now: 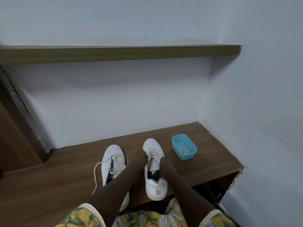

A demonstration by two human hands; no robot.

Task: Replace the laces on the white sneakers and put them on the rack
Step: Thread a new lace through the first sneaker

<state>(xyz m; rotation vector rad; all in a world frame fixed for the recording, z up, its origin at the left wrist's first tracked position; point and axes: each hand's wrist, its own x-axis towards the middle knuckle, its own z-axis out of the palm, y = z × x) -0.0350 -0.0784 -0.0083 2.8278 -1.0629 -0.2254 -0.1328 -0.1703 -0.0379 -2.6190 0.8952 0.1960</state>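
At lower centre, two white sneakers (113,161) stand on the wooden bench (49,185). Left hand (138,155) and right hand (164,162) meet the right-of-frame sneaker (155,188) at its laces (153,154); whether they grip cannot be determined. Blue tub (186,157), further right, apparently holds a coiled lace (185,151).

We see two short sleeves of yellow cloth with green leaves and pale flowers: the left sleeve (78,217) at 7 o'clock, the right sleeve (219,220) at 5 o'clock. Each ends in a cream ribbed cuff (93,210). The same print (147,218) shows at 6 o'clock. From the cuffs to the left hand (139,158) and right hand (164,163), the arms are bare.
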